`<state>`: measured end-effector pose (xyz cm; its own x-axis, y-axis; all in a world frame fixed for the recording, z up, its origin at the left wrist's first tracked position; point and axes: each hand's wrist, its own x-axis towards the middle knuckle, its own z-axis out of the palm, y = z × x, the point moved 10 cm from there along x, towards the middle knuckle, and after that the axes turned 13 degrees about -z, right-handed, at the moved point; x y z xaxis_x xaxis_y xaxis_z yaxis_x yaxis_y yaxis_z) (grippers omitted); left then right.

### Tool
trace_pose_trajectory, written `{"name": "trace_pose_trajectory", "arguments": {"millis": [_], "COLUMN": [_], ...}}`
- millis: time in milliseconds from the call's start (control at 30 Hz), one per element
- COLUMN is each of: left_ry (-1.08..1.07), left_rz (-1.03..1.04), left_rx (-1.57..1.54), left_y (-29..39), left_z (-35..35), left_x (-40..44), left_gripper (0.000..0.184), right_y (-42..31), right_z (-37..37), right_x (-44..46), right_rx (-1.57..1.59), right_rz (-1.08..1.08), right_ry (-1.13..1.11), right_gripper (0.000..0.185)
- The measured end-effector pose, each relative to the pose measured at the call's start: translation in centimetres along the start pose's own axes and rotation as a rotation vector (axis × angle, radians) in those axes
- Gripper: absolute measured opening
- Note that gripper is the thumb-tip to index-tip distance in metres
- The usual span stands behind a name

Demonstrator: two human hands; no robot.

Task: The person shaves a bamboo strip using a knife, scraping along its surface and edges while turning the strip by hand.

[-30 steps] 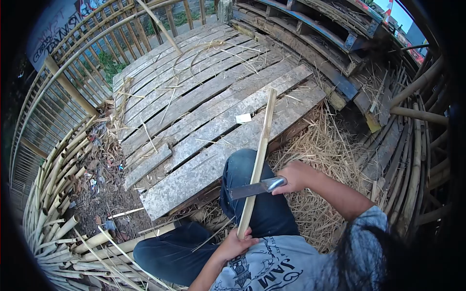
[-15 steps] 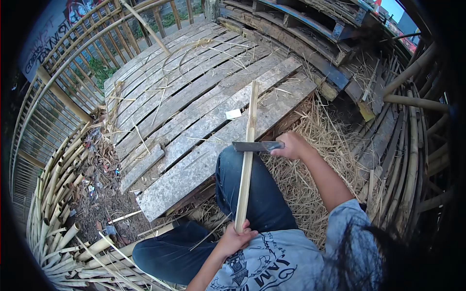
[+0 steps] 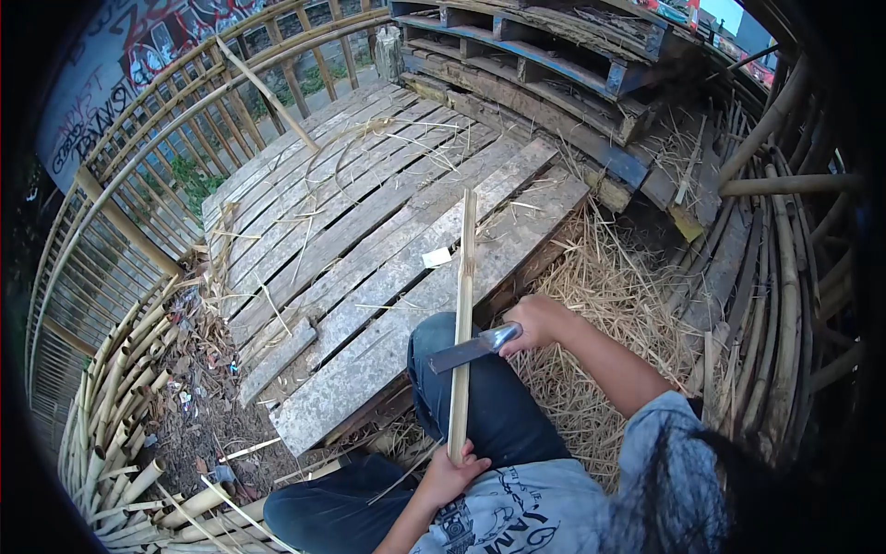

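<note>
A long, pale split bamboo strip (image 3: 466, 249) slants up from my lap, across my bent knee and over the edge of the wooden platform. My left hand (image 3: 452, 475) is closed around its lower end, close to my shirt. In my right hand (image 3: 535, 323) is the handle of a machete-like knife (image 3: 457, 355) with a broad dark blade. The blade lies across the strip above my thigh. Whether its edge bites into the bamboo I cannot tell.
The slatted wooden platform (image 3: 360, 323) carries loose shavings and a small white card (image 3: 437, 258). Stacked pallets (image 3: 544, 74) stand at the back. Straw-like bamboo shavings (image 3: 591, 295) heap beside my right leg. Bamboo poles (image 3: 784, 277) lie right, cut canes (image 3: 101, 406) left, near a bamboo fence (image 3: 120, 212).
My right hand has drawn the knife down along the strip toward my body, and the blade is now tilted. The left hand keeps its hold. The camera view has shifted slightly.
</note>
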<state>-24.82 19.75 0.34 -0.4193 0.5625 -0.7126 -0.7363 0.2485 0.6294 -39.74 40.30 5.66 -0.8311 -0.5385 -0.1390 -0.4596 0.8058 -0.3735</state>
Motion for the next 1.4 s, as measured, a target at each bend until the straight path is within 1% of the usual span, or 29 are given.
{"name": "trace_pose_trajectory", "arguments": {"millis": [33,67,133,200,267,300,333,400,467,500,533,600,667,733,800,867,900,933,967,1067,1100,1133,1200,1233,1267,1300,1333,1367,1400], "left_ry": [0.008,0.019,-0.071,-0.045,-0.017,0.019,0.024,0.08,0.113,0.052,-0.019,-0.128,-0.164,-0.248,-0.233,0.035,0.045,0.099,0.154,0.165,0.118,0.12,-0.132,-0.104,-0.109,-0.137,-0.174,-0.133,-0.056], "left_rz": [-0.065,-0.06,-0.104,-0.092,-0.054,-0.051,-0.057,0.115,0.024,-0.016,-0.064,-0.15,-0.182,-0.211,-0.213,-0.053,-0.057,-0.005,0.051,0.085,0.052,0.054,-0.152,-0.141,-0.139,-0.139,-0.149,-0.144,-0.05], "left_rx": [-0.065,-0.068,-0.203,-0.181,-0.153,-0.066,-0.052,0.13,0.165,0.032,-0.111,-0.268,-0.243,-0.331,-0.289,0.043,0.039,0.128,0.217,0.224,0.161,0.16,-0.204,-0.208,-0.219,-0.241,-0.256,-0.18,-0.01], "left_y": [-0.1,-0.1,-0.3,-0.2,-0.2,0.2,-0.7,-1.1,-1.6,-1.4,-1.4,-1.5,-0.8,0.5,0.7,1.5,1.3,1.9,2.6,3.0,2.5,2.4,0.4,0.2,0.0,0.0,-0.1,0.0,0.1], "left_z": [-0.1,-0.2,0.7,0.6,0.3,0.6,0.6,0.2,-0.5,-0.6,-0.2,0.4,1.0,2.1,2.3,0.7,0.6,0.5,0.3,0.7,0.6,0.2,1.1,0.8,0.7,0.9,1.2,0.9,0.2], "left_x": [-0.6,-0.9,-0.7,-0.3,-0.4,-1.0,-1.1,-1.1,-1.4,-1.4,-1.3,-0.5,0.2,0.4,1.1,1.3,1.1,0.7,0.3,-0.4,-0.3,-0.5,-0.6,-0.3,-0.3,0.0,0.2,0.4,0.8], "left_gripper": [0.034,0.034,0.034,0.034,0.032,0.034,0.034,0.035,0.036,0.035,0.034,0.033,0.033,0.034,0.034,0.033,0.033,0.032,0.032,0.032,0.032,0.032,0.031,0.033,0.033,0.035,0.036,0.038,0.037], "right_y": [1.4,2.3,2.6,3.2,4.1,6.6,9.4,14.8,14.1,10.3,9.1,6.1,1.5,-2.6,-4.8,-2.6,-1.1,0.4,2.6,8.6,9.8,10.0,7.3,5.7,2.5,-0.1,-1.7,-2.4,-2.0], "right_z": [-1.0,-1.6,-1.9,-1.6,-2.0,-2.1,-3.1,-2.1,-1.6,-3.2,-2.4,-0.3,0.3,1.2,1.7,2.7,1.9,0.8,0.0,-2.5,-2.7,-2.3,-2.0,-0.2,0.2,1.4,2.8,4.7,5.4], "right_x": [0.5,0.9,1.5,0.9,0.0,-1.0,-3.3,-5.9,-7.1,-8.0,-8.3,-9.4,-8.1,-5.6,-3.2,-1.7,-1.4,-1.0,-0.7,-1.2,-1.2,-1.2,-0.9,-0.9,-0.7,-1.2,-2.0,-2.5,-3.1], "right_rx": [0.002,0.003,-0.007,-0.007,0.015,0.136,0.367,0.433,0.321,0.332,0.329,0.429,0.425,0.246,0.136,0.19,0.169,0.146,0.21,0.29,0.297,0.296,0.407,0.388,0.264,0.302,0.37,0.424,0.44], "right_rz": [0.027,0.052,0.049,0.073,0.141,0.357,0.56,0.657,0.622,0.621,0.624,0.501,0.29,0.102,0.038,0.02,0.04,0.055,0.145,0.441,0.496,0.493,0.373,0.347,0.198,0.102,0.116,0.108,0.133], "right_ry": [0.03,0.055,0.044,0.027,0.165,0.246,0.457,0.646,0.463,0.451,0.441,0.475,0.434,0.236,0.006,0.033,0.06,0.083,0.12,0.247,0.284,0.285,0.327,0.144,0.08,0.023,-0.08,-0.134,-0.139], "right_gripper": [0.067,0.066,0.065,0.065,0.064,0.064,0.061,0.058,0.054,0.053,0.053,0.051,0.054,0.061,0.068,0.07,0.069,0.069,0.069,0.068,0.066,0.066,0.064,0.062,0.059,0.057,0.058,0.06,0.06]}}
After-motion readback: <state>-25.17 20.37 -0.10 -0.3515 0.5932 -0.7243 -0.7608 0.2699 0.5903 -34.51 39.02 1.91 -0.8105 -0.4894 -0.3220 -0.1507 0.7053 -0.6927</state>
